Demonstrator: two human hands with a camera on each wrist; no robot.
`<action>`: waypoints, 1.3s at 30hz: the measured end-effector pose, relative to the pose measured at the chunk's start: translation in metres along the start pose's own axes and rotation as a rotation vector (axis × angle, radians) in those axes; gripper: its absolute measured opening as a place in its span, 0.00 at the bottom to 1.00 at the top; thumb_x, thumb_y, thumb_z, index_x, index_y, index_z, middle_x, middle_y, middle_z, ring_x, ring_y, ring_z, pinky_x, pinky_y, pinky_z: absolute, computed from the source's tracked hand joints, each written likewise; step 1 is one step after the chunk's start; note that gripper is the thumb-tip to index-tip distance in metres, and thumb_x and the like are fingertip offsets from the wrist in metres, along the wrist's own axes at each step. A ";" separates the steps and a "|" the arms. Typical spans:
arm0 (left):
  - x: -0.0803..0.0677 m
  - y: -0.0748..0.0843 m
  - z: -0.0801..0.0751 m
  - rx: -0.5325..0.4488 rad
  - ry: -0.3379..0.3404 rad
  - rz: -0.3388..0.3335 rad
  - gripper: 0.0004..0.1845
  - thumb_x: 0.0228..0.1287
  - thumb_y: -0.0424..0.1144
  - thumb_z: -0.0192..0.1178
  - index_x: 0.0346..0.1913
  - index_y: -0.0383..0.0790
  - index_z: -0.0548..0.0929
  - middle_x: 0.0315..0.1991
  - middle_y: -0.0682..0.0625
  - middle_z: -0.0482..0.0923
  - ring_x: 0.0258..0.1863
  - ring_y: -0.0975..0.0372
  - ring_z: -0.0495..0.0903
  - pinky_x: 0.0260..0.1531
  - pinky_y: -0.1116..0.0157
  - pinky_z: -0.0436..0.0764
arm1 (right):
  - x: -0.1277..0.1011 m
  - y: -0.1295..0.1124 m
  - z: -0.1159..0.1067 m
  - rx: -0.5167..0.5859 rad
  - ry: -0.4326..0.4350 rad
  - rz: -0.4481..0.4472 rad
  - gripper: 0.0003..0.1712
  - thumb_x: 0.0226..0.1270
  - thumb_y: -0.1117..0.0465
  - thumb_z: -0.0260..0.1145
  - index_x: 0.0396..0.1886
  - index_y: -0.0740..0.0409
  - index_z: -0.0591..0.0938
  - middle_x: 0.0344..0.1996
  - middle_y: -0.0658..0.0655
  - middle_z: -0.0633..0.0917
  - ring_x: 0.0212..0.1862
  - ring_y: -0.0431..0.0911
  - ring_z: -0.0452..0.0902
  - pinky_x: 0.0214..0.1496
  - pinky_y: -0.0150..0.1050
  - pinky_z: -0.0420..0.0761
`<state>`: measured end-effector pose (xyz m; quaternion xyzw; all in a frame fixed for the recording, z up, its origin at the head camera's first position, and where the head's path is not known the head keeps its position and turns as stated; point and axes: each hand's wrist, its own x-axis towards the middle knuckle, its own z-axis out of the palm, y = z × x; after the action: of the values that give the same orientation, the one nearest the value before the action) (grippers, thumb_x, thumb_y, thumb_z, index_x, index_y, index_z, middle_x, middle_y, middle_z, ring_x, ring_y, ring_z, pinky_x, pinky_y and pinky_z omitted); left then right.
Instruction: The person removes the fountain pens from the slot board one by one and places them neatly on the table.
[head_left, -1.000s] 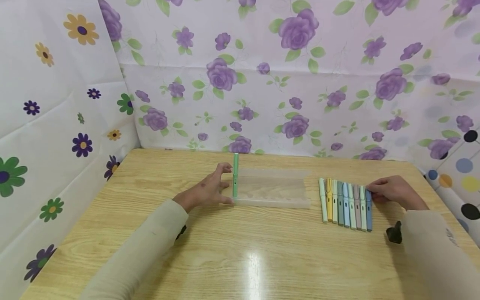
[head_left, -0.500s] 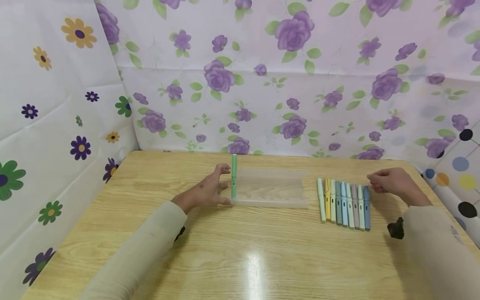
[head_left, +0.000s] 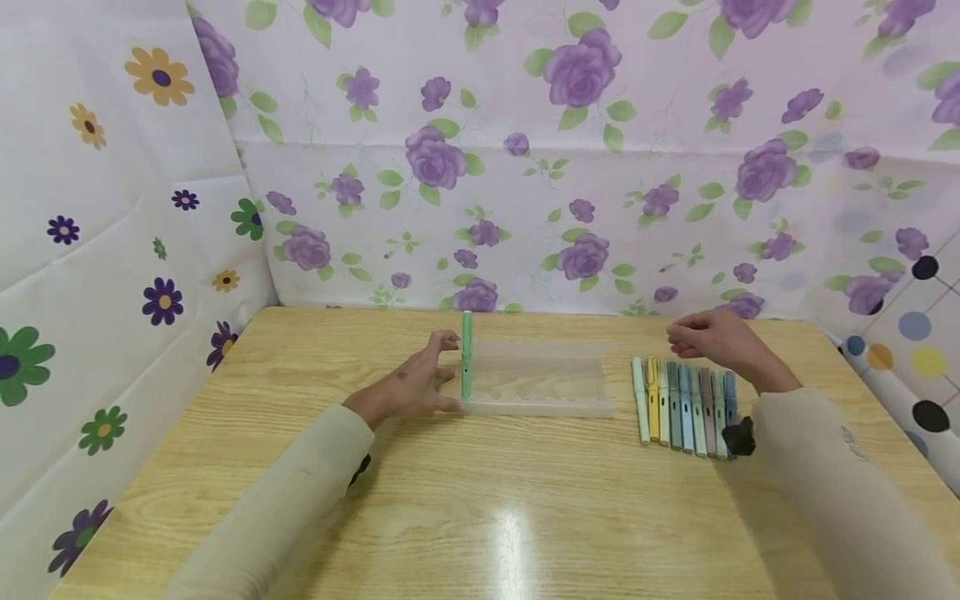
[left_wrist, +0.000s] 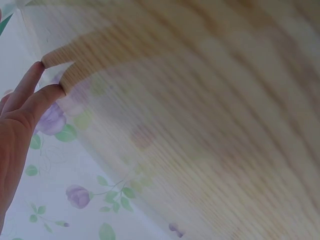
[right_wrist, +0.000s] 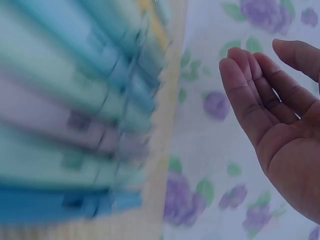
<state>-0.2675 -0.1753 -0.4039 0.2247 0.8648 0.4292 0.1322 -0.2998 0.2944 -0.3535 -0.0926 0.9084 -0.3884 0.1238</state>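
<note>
My left hand (head_left: 416, 379) spans the left end of a clear plastic pen rack (head_left: 540, 408), its thumb at the front corner and its index finger near the back. In the left wrist view two fingertips (left_wrist: 56, 90) touch the tabletop. A green pen (head_left: 467, 358) lies across the rack at that same end, beside the fingers. My right hand (head_left: 716, 340) is raised behind a row of pens, holding nothing, with fingers loosely bent in the right wrist view. The row includes a yellow pen (head_left: 653, 404) and a dark blue pen (right_wrist: 55, 205) at its right end.
The wooden table (head_left: 420, 508) ends at a purple-flowered cloth (head_left: 525, 208) behind. Another flowered cloth (head_left: 97, 275) stands along the left, and a dotted cloth (head_left: 911, 358) at the right. A black wrist mount (head_left: 739, 437) sits below the right hand, over the pens' near ends.
My right hand has lifted off the right end of the pen row and moved left, above the pens' far ends. The left hand, rack and green pen stay put; the head view shifts slightly.
</note>
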 end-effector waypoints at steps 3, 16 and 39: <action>0.001 0.000 0.000 0.001 -0.002 -0.002 0.53 0.53 0.33 0.77 0.71 0.45 0.48 0.74 0.38 0.51 0.65 0.39 0.70 0.50 0.53 0.83 | 0.006 -0.019 0.008 0.010 -0.006 -0.024 0.35 0.79 0.45 0.56 0.66 0.72 0.71 0.55 0.72 0.81 0.56 0.61 0.80 0.58 0.53 0.79; 0.001 0.002 -0.002 -0.021 -0.014 -0.013 0.51 0.54 0.32 0.76 0.70 0.46 0.49 0.74 0.41 0.50 0.67 0.40 0.68 0.56 0.52 0.79 | 0.028 -0.065 0.032 0.006 -0.045 -0.130 0.27 0.79 0.52 0.58 0.63 0.71 0.75 0.53 0.69 0.83 0.56 0.62 0.80 0.58 0.51 0.80; 0.000 -0.001 -0.002 -0.046 -0.036 0.003 0.50 0.55 0.32 0.75 0.70 0.46 0.48 0.75 0.40 0.48 0.68 0.38 0.66 0.58 0.51 0.78 | 0.054 -0.132 0.091 0.095 -0.102 -0.250 0.17 0.77 0.62 0.60 0.57 0.68 0.81 0.46 0.64 0.86 0.48 0.53 0.84 0.52 0.43 0.84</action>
<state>-0.2685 -0.1767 -0.4033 0.2306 0.8519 0.4448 0.1522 -0.3146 0.1278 -0.3264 -0.2189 0.8630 -0.4380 0.1246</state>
